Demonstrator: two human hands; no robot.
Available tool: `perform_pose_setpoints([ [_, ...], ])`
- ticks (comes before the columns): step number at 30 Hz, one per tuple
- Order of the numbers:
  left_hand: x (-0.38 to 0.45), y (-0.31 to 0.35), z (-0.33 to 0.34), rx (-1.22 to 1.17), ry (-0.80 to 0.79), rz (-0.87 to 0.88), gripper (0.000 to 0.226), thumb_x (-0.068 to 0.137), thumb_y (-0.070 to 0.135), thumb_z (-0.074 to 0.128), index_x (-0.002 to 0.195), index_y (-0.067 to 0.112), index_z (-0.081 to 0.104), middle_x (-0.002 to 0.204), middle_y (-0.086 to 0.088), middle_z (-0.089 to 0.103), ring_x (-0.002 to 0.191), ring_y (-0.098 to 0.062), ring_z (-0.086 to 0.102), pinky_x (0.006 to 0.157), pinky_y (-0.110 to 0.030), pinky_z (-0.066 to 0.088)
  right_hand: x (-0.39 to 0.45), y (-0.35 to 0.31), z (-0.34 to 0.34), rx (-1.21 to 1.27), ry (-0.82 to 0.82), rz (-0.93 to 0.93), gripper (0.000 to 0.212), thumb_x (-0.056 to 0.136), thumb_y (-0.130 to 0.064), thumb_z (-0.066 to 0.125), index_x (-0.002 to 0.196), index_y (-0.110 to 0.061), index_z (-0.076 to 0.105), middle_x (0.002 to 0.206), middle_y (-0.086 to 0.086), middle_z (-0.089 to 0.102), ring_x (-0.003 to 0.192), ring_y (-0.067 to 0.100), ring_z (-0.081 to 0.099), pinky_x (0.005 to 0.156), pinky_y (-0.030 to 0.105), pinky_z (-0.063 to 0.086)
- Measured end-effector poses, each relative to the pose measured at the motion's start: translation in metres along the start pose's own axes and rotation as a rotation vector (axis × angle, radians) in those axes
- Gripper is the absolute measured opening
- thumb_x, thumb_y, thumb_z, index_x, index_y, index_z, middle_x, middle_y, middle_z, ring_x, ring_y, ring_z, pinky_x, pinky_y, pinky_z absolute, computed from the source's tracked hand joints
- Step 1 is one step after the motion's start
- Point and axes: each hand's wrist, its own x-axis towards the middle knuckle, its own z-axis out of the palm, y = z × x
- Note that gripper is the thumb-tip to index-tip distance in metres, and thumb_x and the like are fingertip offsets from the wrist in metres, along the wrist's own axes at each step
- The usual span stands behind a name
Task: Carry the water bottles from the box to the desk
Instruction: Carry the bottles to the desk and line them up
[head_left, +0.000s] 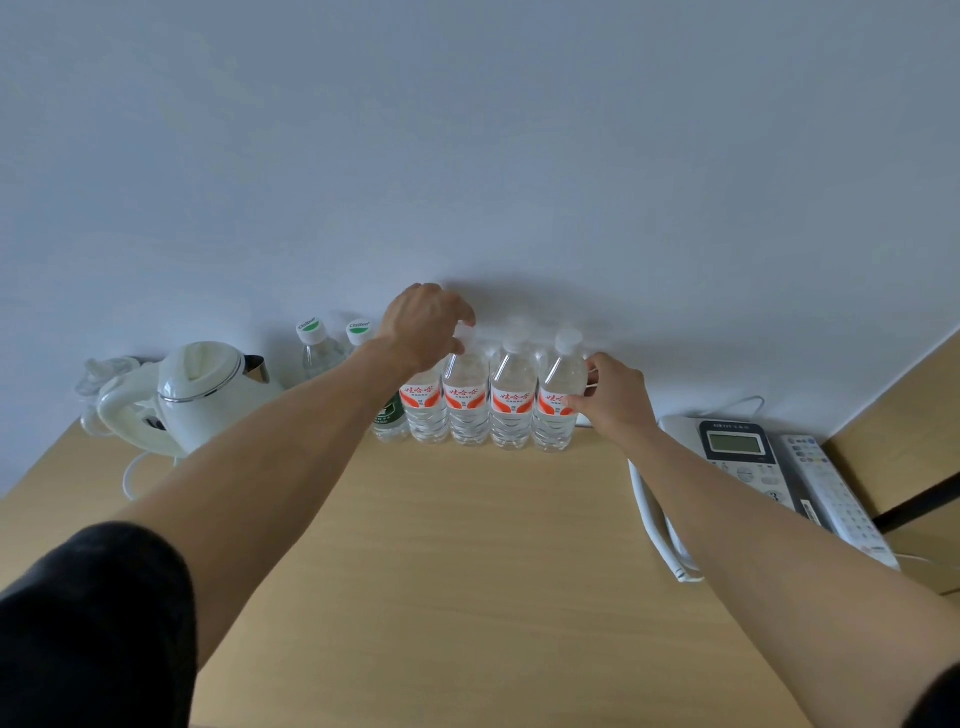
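Observation:
Several clear water bottles with red and white labels stand in a row at the back of the wooden desk (467, 545), against the wall. My left hand (423, 327) reaches over the row from above, its fingers curled round the cap of the second bottle (466, 397). My right hand (615, 397) grips the rightmost bottle (556, 400) from its right side, thumb on the label. Between them stands a third bottle (511, 400), and the leftmost one (426, 410) is partly hidden by my left wrist. The box is out of view.
Two green-capped bottles (319, 345) stand left of the row. A white kettle (202, 395) with its cord sits at the desk's left. A desk phone (737, 447) and a white remote (831, 493) lie at the right, beside a wooden panel (904, 415).

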Motion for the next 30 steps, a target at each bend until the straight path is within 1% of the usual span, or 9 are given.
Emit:
perform_pose_setpoints([
  [6, -0.001, 0.000, -0.002, -0.010, 0.003, -0.010, 0.046, 0.088, 0.037, 0.076, 0.132, 0.028, 0.065, 0.116, 0.003, 0.071, 0.112, -0.022, 0.060, 0.094, -0.033, 0.046, 0.000, -0.001, 0.001, -0.009, 0.000, 0.014, 0.048, 0.078, -0.010, 0.081, 0.121, -0.005, 0.061, 0.109, 0.011, 0.070, 0.101, 0.027, 0.067, 0.090, 0.044, 0.054],
  [9, -0.006, -0.002, -0.003, 0.019, 0.029, 0.013, 0.051, 0.088, 0.041, 0.076, 0.135, 0.028, 0.062, 0.115, 0.004, 0.072, 0.112, -0.021, 0.059, 0.094, -0.032, 0.044, 0.000, -0.001, 0.001, -0.014, -0.003, 0.023, 0.045, 0.078, -0.011, 0.081, 0.119, -0.004, 0.061, 0.109, 0.010, 0.069, 0.101, 0.028, 0.066, 0.090, 0.043, 0.054],
  [13, -0.013, -0.018, -0.010, 0.167, 0.078, 0.002, 0.050, 0.085, 0.045, 0.077, 0.130, 0.028, 0.064, 0.117, 0.005, 0.071, 0.113, -0.020, 0.057, 0.096, -0.033, 0.040, -0.001, -0.001, 0.001, -0.038, 0.002, 0.022, 0.046, 0.080, -0.012, 0.079, 0.121, -0.005, 0.060, 0.107, 0.009, 0.069, 0.099, 0.026, 0.066, 0.087, 0.039, 0.054],
  [15, -0.017, -0.026, -0.013, 0.238, 0.032, -0.030, 0.048, 0.087, 0.045, 0.075, 0.130, 0.028, 0.064, 0.122, 0.005, 0.069, 0.115, -0.020, 0.058, 0.097, -0.034, 0.042, -0.001, -0.002, 0.001, -0.048, 0.003, 0.025, 0.044, 0.080, -0.013, 0.078, 0.119, -0.005, 0.061, 0.105, 0.009, 0.069, 0.098, 0.026, 0.066, 0.086, 0.039, 0.054],
  [17, -0.019, -0.030, -0.014, 0.215, -0.050, -0.068, 0.047, 0.089, 0.040, 0.075, 0.133, 0.027, 0.062, 0.127, 0.001, 0.067, 0.116, -0.025, 0.062, 0.096, -0.036, 0.047, -0.001, -0.004, 0.001, -0.063, -0.002, 0.032, 0.040, 0.080, -0.014, 0.078, 0.114, -0.004, 0.061, 0.103, 0.010, 0.068, 0.098, 0.028, 0.064, 0.085, 0.040, 0.054],
  [19, -0.020, -0.030, -0.014, 0.144, -0.095, -0.085, 0.046, 0.090, 0.032, 0.075, 0.134, 0.024, 0.062, 0.127, -0.005, 0.066, 0.114, -0.029, 0.063, 0.094, -0.039, 0.052, 0.000, -0.006, 0.001, -0.086, -0.012, 0.035, 0.039, 0.080, -0.014, 0.078, 0.113, -0.003, 0.060, 0.104, 0.011, 0.068, 0.101, 0.029, 0.062, 0.084, 0.039, 0.053],
  [24, -0.017, -0.032, -0.012, 0.091, -0.097, -0.066, 0.042, 0.090, 0.024, 0.076, 0.131, 0.019, 0.065, 0.124, -0.009, 0.067, 0.113, -0.031, 0.063, 0.094, -0.039, 0.051, 0.002, -0.008, 0.002, -0.098, -0.017, 0.041, 0.043, 0.081, -0.014, 0.079, 0.117, -0.002, 0.059, 0.106, 0.012, 0.067, 0.103, 0.029, 0.062, 0.081, 0.035, 0.050],
  [27, -0.018, -0.032, -0.011, 0.084, -0.091, -0.072, 0.043, 0.090, 0.025, 0.075, 0.132, 0.020, 0.064, 0.124, -0.008, 0.067, 0.113, -0.030, 0.063, 0.094, -0.039, 0.051, 0.002, -0.008, 0.003, -0.099, -0.016, 0.041, 0.047, 0.081, -0.014, 0.079, 0.122, -0.003, 0.059, 0.107, 0.012, 0.068, 0.104, 0.029, 0.062, 0.083, 0.036, 0.051],
  [30, -0.018, -0.032, -0.010, 0.089, -0.087, -0.075, 0.045, 0.091, 0.027, 0.075, 0.133, 0.021, 0.063, 0.126, -0.007, 0.066, 0.114, -0.030, 0.062, 0.095, -0.038, 0.051, 0.002, -0.009, 0.003, -0.107, -0.013, 0.047, 0.047, 0.082, -0.015, 0.078, 0.123, -0.004, 0.058, 0.108, 0.013, 0.067, 0.107, 0.030, 0.060, 0.079, 0.033, 0.047],
])
